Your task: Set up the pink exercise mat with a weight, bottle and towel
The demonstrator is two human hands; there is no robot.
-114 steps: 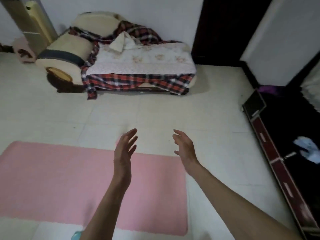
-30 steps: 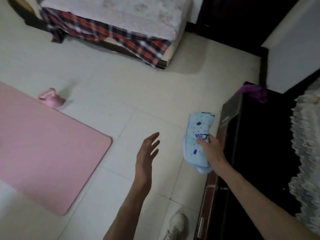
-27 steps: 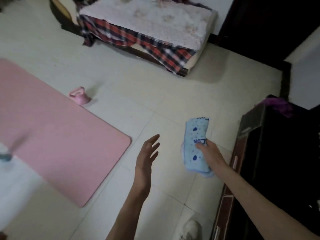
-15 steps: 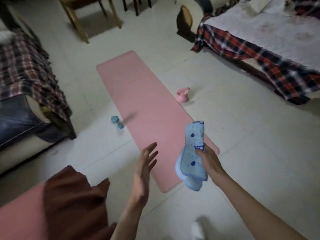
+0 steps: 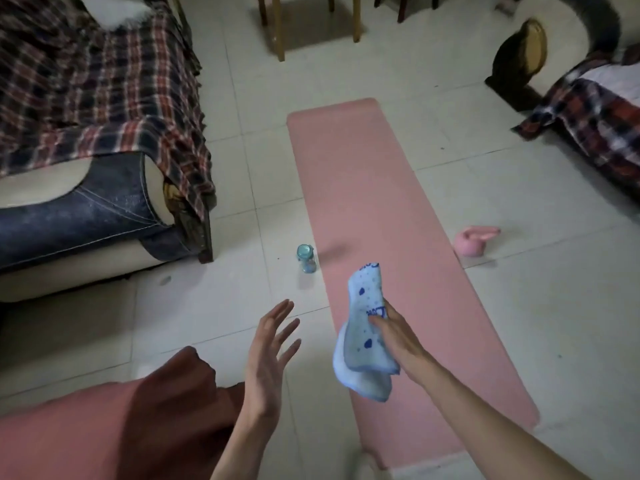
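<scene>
From the head camera, a tiled floor carries everything; a sofa draped in a plaid blanket stands along the floor's left side, a second plaid-covered seat sits at the far right corner, and wooden chair legs rise at the far edge; a brownish-red cloth fills the near left corner, partly covering the left forearm; nothing lies between the hands and the mat.

The pink exercise mat runs lengthwise from the near edge toward the far edge, flat on the floor; the pink weight sits on the tiles just beside the mat's right edge; the bottle, upright with a teal cap, stands just beside the mat's left edge; whether anything is inside it cannot be told.

The right hand pinches the light blue towel with thumb and curled fingers, holding it in the air over the mat's near end, the towel folded and hanging below the grip; the left hand is spread, fingers straight, holding nothing, raised over the tiles left of the mat's near end, near the towel but apart from it.
</scene>
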